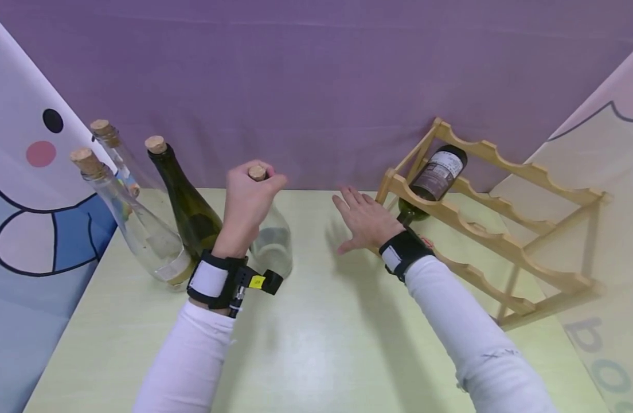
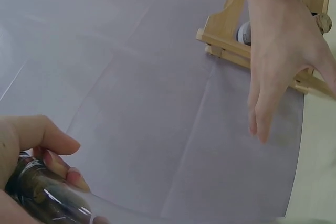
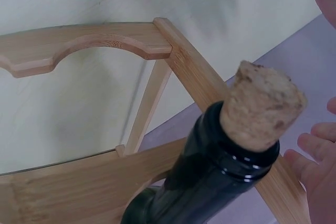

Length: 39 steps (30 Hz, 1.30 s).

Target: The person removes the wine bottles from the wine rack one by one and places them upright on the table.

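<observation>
My left hand grips the neck of a clear glass bottle that stands on the table, its cork showing above the fingers. In the left wrist view, curled fingers wrap the shiny neck. My right hand hovers palm down with fingers spread, holding nothing, beside the left end of a wooden wine rack. On the rack's upper tier lies a dark labelled wine bottle, its neck toward me. The right wrist view shows this bottle's cork close up, next to the right fingers.
Left of my left hand stand a dark green corked bottle and two clear corked bottles, one in front and one behind. A purple cloth backdrop rises behind the pale table, with printed panels at both sides.
</observation>
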Motion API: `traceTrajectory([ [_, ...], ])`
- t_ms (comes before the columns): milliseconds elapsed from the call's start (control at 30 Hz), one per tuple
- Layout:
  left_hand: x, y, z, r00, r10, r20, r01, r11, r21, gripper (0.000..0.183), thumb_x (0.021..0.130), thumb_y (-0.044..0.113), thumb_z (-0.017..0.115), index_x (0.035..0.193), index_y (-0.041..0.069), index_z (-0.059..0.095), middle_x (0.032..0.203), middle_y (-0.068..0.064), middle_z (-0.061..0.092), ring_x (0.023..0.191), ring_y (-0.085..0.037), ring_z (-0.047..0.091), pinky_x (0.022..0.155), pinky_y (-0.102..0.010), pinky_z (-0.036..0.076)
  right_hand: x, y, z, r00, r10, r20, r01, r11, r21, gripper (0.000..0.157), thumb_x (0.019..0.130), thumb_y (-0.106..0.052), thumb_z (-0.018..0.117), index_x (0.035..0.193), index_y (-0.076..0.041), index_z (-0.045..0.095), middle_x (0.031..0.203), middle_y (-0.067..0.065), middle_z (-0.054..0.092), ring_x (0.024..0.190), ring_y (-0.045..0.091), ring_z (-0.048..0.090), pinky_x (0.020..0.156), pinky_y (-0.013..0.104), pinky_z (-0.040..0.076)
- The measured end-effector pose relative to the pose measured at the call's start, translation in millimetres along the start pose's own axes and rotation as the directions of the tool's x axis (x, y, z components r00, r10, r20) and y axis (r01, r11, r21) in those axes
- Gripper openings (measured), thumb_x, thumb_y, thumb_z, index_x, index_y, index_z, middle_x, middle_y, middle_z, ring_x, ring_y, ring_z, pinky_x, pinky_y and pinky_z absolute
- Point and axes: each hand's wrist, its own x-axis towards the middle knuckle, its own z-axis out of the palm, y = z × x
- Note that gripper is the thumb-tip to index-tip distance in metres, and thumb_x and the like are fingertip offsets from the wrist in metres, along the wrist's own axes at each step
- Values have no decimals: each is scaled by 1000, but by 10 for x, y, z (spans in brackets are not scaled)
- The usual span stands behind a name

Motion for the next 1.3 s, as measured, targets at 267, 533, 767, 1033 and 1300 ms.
traceTrajectory([
  [267, -25, 2, -78, 1000, -10, -20, 11, 1000, 18, 14, 79, 3, 62, 69, 8, 53, 65, 1, 42, 58, -16, 34, 53, -27, 25, 6, -10, 7, 1000, 3, -4, -3, 1000, 2, 121, 69, -71, 67, 152, 2, 19, 159, 30, 15, 145, 40, 15, 117, 52, 28],
  [533, -16, -58, -109, 1000, 25, -13, -25, 1000, -10, 19, 81, 5, 66, 69, 10, 53, 65, 3, 42, 61, -15, 38, 57, -27, 31, 7, 7, -16, 1000, 0, -16, 0, 1000, 11, 120, 70, -71, 67, 152, 3, 20, 158, 30, 17, 145, 41, 17, 117, 52, 29],
  [767, 28, -445, -242, 976, 137, 167, -130, 990, -52, 16, 84, 16, 74, 83, 16, 57, 77, 8, 60, 77, -17, 58, 72, -27, 45, -2, -6, -24, 1000, 12, -9, -11, 999, 34, 118, 71, -69, 68, 152, 2, 20, 159, 29, 15, 145, 39, 17, 116, 52, 31],
  [1033, -28, -674, -176, 978, 206, 34, -206, 979, -5, 20, 87, 10, 67, 74, -1, 59, 55, 18, 59, 54, -8, 59, 63, -25, 47, 12, -54, -72, 1000, 15, -15, -15, 999, 34, 118, 71, -69, 68, 152, 1, 19, 159, 29, 15, 145, 39, 18, 116, 50, 30],
  [1300, -128, -655, -211, 975, 220, 16, -221, 975, 21, 20, 87, 7, 65, 75, -9, 59, 53, 20, 58, 53, -6, 58, 66, -29, 46, 7, -40, -51, 1000, 13, -8, -13, 999, 39, 117, 72, -68, 68, 152, 2, 19, 160, 29, 13, 146, 37, 16, 116, 50, 31],
])
